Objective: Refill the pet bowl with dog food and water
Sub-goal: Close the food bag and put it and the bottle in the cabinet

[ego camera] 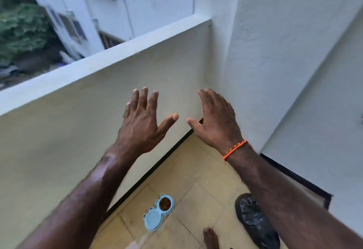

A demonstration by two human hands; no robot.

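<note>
A light blue double pet bowl (158, 211) lies on the tiled floor by the balcony wall. Its far compartment holds brown kibble (165, 203); whether the near compartment holds anything I cannot tell. My left hand (144, 119) and my right hand (216, 119) are raised in front of me, high above the bowl, fingers spread and straight, holding nothing. An orange string bracelet circles my right wrist.
A black plastic bag (253, 221) lies on the floor to the right of the bowl, partly behind my right forearm. A bare foot (211, 238) shows at the bottom. A low balcony wall (98, 99) runs on the left; a white house wall rises on the right.
</note>
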